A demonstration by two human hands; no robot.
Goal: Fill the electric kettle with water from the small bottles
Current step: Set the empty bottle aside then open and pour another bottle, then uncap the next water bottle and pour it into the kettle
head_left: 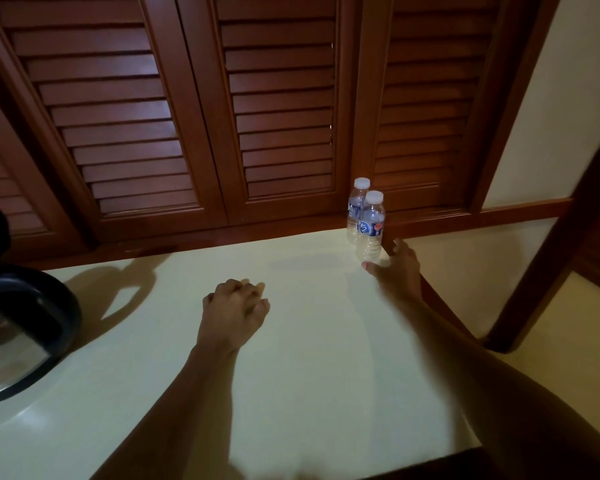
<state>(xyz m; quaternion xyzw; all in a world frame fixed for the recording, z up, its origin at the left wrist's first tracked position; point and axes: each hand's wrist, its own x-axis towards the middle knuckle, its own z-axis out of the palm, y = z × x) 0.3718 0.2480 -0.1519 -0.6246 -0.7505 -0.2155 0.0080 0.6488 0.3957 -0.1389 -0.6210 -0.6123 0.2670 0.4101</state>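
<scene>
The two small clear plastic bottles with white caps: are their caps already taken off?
No, both small clear plastic bottles stand upright on the pale table with their white caps on.

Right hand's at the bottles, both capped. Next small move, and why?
Probably close the right hand round the near bottle: thumb and fingers already flank its base but don't grip it yet. Its cap is still on, and the left hand holds nothing, so it could uncap next.

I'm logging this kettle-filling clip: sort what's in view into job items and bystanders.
Job items:
- near bottle, capped
- far bottle, capped
- kettle, at the left edge
- right hand, at the near bottle
- left hand, idle

Bystanders:
- table
- louvred doors
</scene>
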